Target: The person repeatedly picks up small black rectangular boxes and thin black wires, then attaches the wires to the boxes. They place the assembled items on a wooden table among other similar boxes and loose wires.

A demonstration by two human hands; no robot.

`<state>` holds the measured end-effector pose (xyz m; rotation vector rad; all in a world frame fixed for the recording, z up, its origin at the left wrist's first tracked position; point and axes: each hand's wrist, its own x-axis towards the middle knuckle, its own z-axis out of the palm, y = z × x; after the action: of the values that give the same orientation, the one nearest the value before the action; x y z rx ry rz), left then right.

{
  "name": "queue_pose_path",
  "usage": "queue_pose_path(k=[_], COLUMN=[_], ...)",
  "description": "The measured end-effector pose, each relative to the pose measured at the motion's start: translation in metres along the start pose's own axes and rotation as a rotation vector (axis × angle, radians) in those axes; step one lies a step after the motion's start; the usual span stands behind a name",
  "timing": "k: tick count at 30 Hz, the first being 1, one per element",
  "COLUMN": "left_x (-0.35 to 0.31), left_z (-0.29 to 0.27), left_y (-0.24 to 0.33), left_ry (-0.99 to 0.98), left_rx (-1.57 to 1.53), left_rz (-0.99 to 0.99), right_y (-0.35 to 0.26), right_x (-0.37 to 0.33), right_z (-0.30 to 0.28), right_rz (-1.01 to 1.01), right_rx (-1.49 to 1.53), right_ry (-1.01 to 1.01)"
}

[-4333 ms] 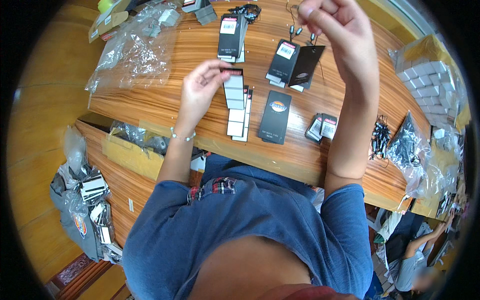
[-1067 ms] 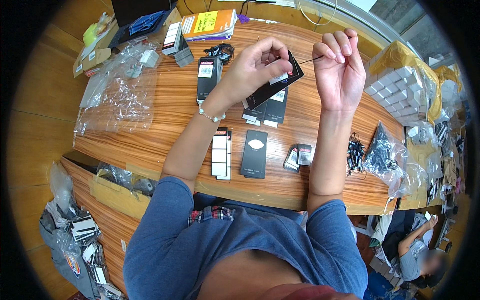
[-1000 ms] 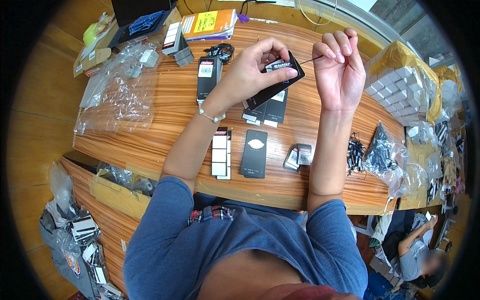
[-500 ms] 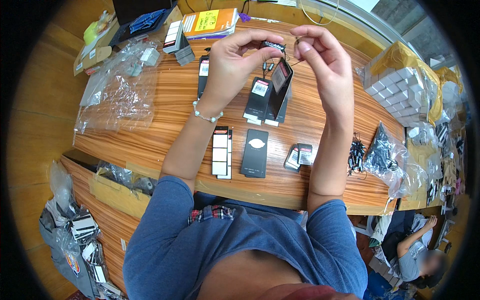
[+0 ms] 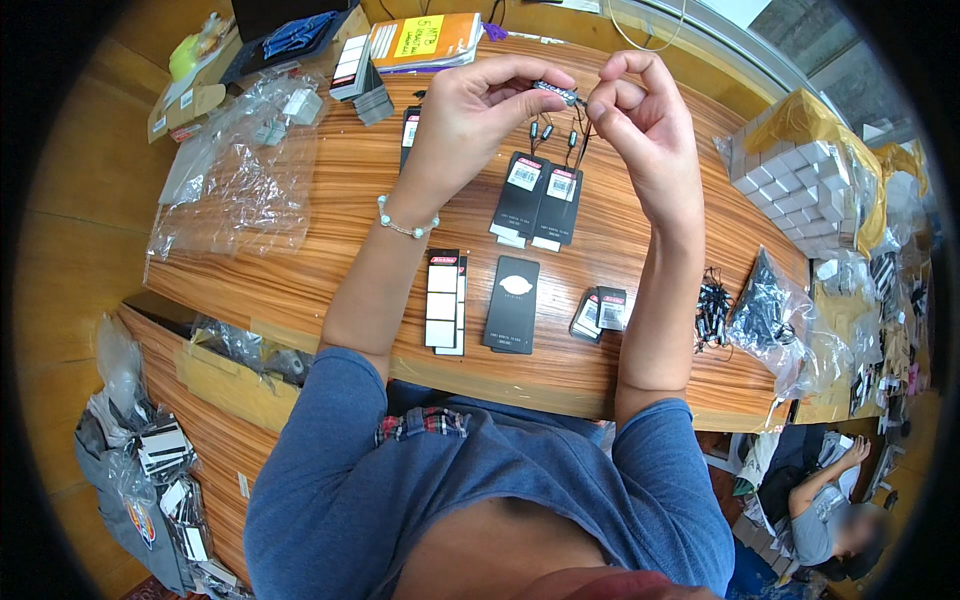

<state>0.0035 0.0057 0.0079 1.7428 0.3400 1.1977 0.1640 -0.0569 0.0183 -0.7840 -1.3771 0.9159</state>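
Note:
My left hand [image 5: 475, 125] pinches a small black plastic tag seal with pale lettering [image 5: 554, 92] between thumb and fingertips. Close beside it, my right hand [image 5: 640, 130] has thumb and index finger pressed together at the end of a thin black cord [image 5: 587, 122]; exactly what sits in that pinch is too small to make out. Below the hands two black hang tags with white barcode labels lie side by side, the left tag [image 5: 515, 205] and the right tag [image 5: 556, 212]. Black cords with small bullet-shaped ends run up from them. Another tag [image 5: 408, 135] is partly hidden by my left wrist.
Nearer lie tags with white panels [image 5: 440, 300], plain black tags [image 5: 511, 310] and small tags [image 5: 605, 308]. Black cords [image 5: 713, 310] and a plastic bag [image 5: 765, 310] are at right, below bagged white boxes [image 5: 795, 180]. A clear bag [image 5: 240, 190] lies left. Another person [image 5: 825, 515] is lower right.
The right hang tag, raised and tilted before, now lies flat beside the other. My right-hand fingers have come closer to the left fingertips.

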Motion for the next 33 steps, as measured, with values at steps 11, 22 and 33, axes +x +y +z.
queue_pose_path(k=[11, 22, 33], left_x=[0.002, -0.001, 0.006], left_z=[-0.009, -0.007, -0.016], left_y=[-0.002, 0.002, -0.009], left_ry=[-0.066, -0.04, 0.084], left_rx=[0.021, -0.075, 0.488], left_rz=[-0.062, -0.104, 0.246], right_y=[0.011, 0.014, 0.033], right_x=[0.004, 0.007, 0.008], right_z=[0.0, 0.006, 0.009], right_rz=[0.041, 0.022, 0.212], right_rx=[0.117, 0.199, 0.013], right_ry=[-0.046, -0.018, -0.165])
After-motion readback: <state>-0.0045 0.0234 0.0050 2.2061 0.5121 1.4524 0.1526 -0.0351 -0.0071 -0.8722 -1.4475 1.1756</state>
